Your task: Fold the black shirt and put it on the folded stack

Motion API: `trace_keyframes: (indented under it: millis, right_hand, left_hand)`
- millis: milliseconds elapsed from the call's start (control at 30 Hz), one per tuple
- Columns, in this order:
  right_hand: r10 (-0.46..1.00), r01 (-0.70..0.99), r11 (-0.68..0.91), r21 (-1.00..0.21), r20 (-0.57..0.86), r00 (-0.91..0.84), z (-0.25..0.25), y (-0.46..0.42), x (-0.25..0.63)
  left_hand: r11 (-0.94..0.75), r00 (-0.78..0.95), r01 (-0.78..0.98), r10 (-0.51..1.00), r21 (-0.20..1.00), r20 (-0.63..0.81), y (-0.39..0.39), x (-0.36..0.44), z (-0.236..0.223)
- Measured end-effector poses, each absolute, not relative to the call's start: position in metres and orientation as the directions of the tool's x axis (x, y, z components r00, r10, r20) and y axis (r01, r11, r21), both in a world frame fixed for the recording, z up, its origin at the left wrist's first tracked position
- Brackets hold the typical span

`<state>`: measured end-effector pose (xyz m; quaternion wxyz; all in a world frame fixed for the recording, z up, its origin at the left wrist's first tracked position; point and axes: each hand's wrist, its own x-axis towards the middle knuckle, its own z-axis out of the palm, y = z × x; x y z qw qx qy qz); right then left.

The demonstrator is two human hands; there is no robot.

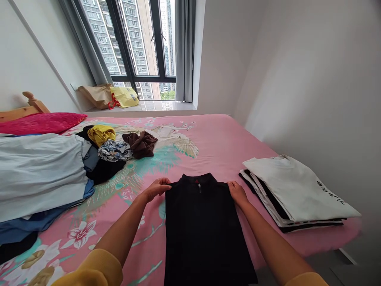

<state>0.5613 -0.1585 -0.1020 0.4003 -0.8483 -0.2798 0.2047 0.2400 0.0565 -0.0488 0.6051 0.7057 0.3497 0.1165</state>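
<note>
A black shirt [205, 230] with a stand-up collar and a short zip lies in front of me, its sleeves out of sight and its sides straight. My left hand [157, 188] pinches its left shoulder corner. At the opposite shoulder, my right hand [237, 192] has its fingers closed on the cloth. The collar stands between both hands, and the lower end of the shirt reaches toward the bottom edge of the view.
A stack of folded shirts [291, 190], a white one on top, sits on the right of the pink floral bed [214, 143]. Leftward lie a pile of light clothes [41, 171], a yellow bundle [102, 134] and a brown bundle [141, 143]. Bags [125, 97] rest on the windowsill.
</note>
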Motion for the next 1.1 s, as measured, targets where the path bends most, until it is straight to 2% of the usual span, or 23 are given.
trace_keyframes:
  millis: [300,533,667,800,967,1100]
  right_hand:
    - [0.743,0.1,-0.569,-0.816,-0.459,0.487,-0.083,-0.149,0.579]
    - [0.772,0.11,-0.591,-0.799,-0.521,0.363,-0.076,-0.149,0.59]
    - [0.76,0.143,-0.598,-0.789,-0.501,0.415,-0.084,-0.145,0.588]
    - [0.745,0.2,-0.59,-0.782,-0.431,0.509,-0.091,-0.146,0.588]
    - [0.721,0.283,-0.59,-0.756,-0.336,0.606,-0.096,-0.148,0.583]
    - [0.693,0.347,-0.543,-0.764,-0.174,0.7,-0.106,-0.146,0.57]
  left_hand:
    - [-0.033,0.73,0.371,0.628,0.928,-0.27,0.065,0.234,-0.072]
    - [-0.071,0.703,0.426,0.654,0.902,-0.281,0.058,0.23,-0.071]
    - [-0.133,0.664,0.423,0.719,0.896,-0.207,0.05,0.231,-0.076]
    - [-0.154,0.552,0.481,0.818,0.863,-0.162,0.044,0.228,-0.076]
    - [0.008,0.369,0.595,0.885,0.803,-0.283,0.032,0.225,-0.074]
    - [0.102,0.297,0.575,0.898,0.812,-0.324,0.015,0.233,-0.078]
